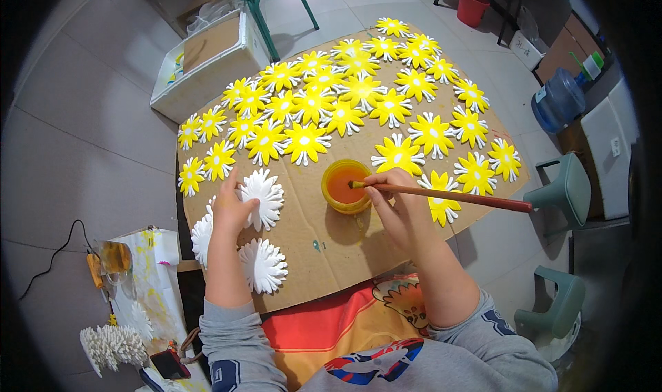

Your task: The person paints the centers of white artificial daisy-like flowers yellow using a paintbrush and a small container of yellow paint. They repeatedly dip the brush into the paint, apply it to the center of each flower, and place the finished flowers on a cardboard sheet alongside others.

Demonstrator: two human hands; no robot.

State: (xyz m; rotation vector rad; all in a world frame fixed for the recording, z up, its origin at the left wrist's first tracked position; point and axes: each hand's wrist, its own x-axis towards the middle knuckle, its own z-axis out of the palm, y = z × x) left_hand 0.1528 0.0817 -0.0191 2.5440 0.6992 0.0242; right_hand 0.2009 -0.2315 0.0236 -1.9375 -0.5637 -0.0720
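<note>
My right hand [395,198] grips a long wooden paintbrush [450,194], its bristles over the mouth of a yellow-rimmed jar [347,206] of orange liquid. My left hand [231,203] rests at the left, fingers and thumb apart, by the edge of a white flower-shaped piece [265,198]. Whether it touches the piece is not plain. Another white flower piece [262,266] lies nearer to me, and a third [201,234] is partly behind my left forearm. Many flower pieces with yellow petals and white tips [306,139] cover the far part of the cardboard [305,283].
On the left stand a foam box [207,76] and a paint-marked side surface [160,283] with a phone [169,364] and a stack of white flower pieces [115,346]. Green stools [569,185], a water bottle [558,102] and a red bucket [472,6] stand on the right.
</note>
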